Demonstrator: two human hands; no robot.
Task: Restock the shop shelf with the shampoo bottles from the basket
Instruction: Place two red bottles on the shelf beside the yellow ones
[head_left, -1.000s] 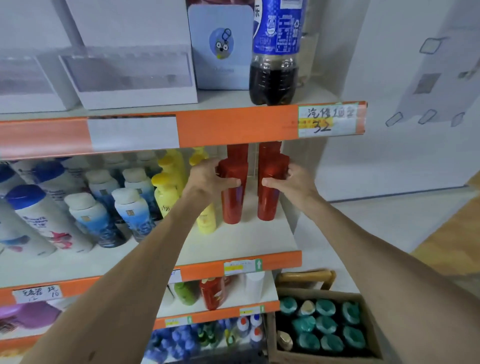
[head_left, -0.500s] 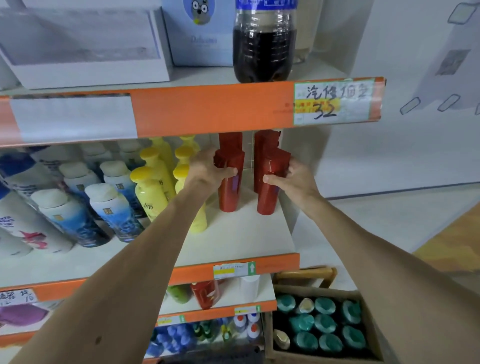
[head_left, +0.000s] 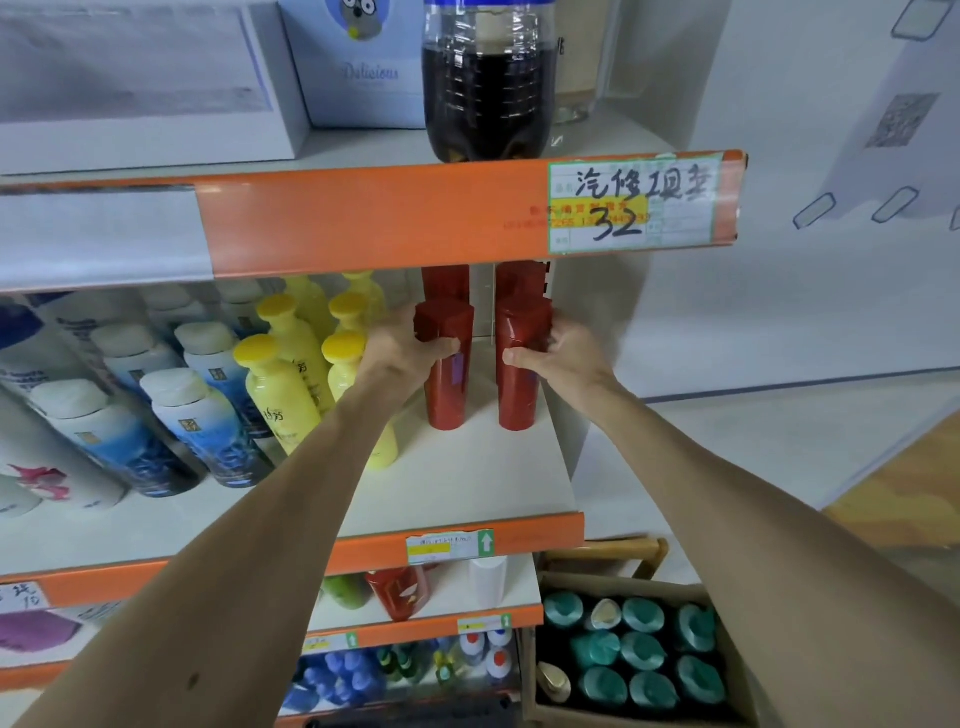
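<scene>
Two red shampoo bottles stand upright at the right end of the middle shelf (head_left: 467, 483). My left hand (head_left: 400, 348) is wrapped around the left red bottle (head_left: 445, 384) near its cap. My right hand (head_left: 563, 358) grips the right red bottle (head_left: 517, 384) the same way. Behind each stands another red bottle, partly hidden by the upper shelf's orange edge. On the floor at the lower right sits a basket (head_left: 602, 561) holding several teal-capped bottles (head_left: 641, 649).
Yellow bottles (head_left: 280, 384) stand just left of my left arm, with blue-and-white bottles (head_left: 208, 421) further left. A large dark soda bottle (head_left: 488, 88) and boxes sit on the upper shelf. Lower shelves carry more bottles. A white wall and floor lie to the right.
Both hands have pushed the two red bottles a little deeper onto the shelf, and the view has moved closer and tilted down.
</scene>
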